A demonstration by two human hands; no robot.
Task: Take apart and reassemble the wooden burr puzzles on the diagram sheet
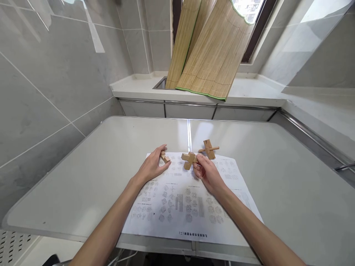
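Note:
Between the thumb and fingers of my right hand is a small wooden interlocking puzzle, made of crossed notched blocks and held just above the paper. My left hand curves around a notched wooden block near the paper's far left corner, thumb and fingers on either side of it. Past my right hand, another wooden puzzle assembly with a round dowel through it rests on the table. Beneath both hands lies a large printed sheet with rows of small puzzle drawings.
The white folding table has a seam down its middle. Behind it runs a white counter ledge, where a bamboo mat with green edging leans against the window. Grey tiled walls stand to the left. Cables hang below the front edge.

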